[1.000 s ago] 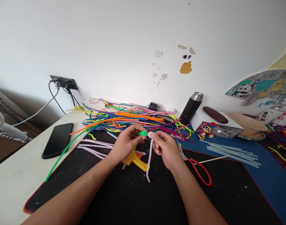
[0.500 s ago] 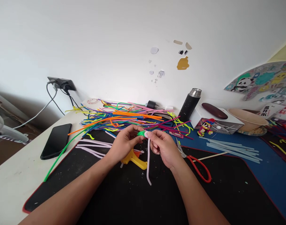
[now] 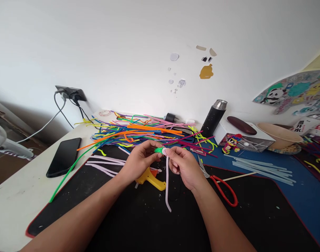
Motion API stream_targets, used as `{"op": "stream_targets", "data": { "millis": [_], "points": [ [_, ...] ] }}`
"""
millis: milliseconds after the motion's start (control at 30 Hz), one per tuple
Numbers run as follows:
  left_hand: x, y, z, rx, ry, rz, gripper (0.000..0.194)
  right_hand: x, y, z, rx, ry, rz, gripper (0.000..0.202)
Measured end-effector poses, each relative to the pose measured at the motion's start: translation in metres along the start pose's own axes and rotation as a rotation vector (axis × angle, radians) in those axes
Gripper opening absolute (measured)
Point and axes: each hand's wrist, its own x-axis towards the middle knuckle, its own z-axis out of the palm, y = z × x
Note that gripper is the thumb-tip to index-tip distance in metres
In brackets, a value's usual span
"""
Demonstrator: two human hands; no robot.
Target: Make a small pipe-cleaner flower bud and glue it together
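Both hands meet above the black mat (image 3: pixel 154 224). My left hand (image 3: pixel 141 157) pinches a small green piece (image 3: pixel 158 150) between thumb and fingers. Against its right end sits a pale pink coil (image 3: pixel 164 151), which my right hand (image 3: pixel 182 162) grips with thumb and forefinger. From the coil a pale pink pipe cleaner (image 3: pixel 167 185) hangs down, its lower end bent slightly right. A yellow glue gun (image 3: pixel 156 182) lies on the mat just below my left hand, partly covered by it.
Colourful pipe cleaners (image 3: pixel 133 129) are heaped behind the hands. Red-handled scissors (image 3: pixel 225 190) lie to the right, near pale glue sticks (image 3: pixel 265 169). A black phone (image 3: pixel 64 157) is at left; a dark flask (image 3: pixel 215 117) stands behind.
The view has shifted slightly, so the surroundings sit a little further right. Both hands keep their hold, and the hanging pink end has swung slightly down and right.
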Motion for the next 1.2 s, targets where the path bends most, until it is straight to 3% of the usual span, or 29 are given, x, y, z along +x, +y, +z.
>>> {"op": "stream_targets", "data": {
  "millis": [633, 1200],
  "points": [
    [-0.0016, 0.0002, 0.0002, 0.008, -0.038, 0.001, 0.037, 0.0000, 0.0009, -0.0005, -0.044, -0.004, 0.001, 0.046],
    [-0.0061, -0.0042, -0.0023, 0.228, 0.015, 0.105, 0.022, 0.0006, 0.0016, -0.0025, -0.069, 0.012, 0.037, 0.050]
  ]
}}
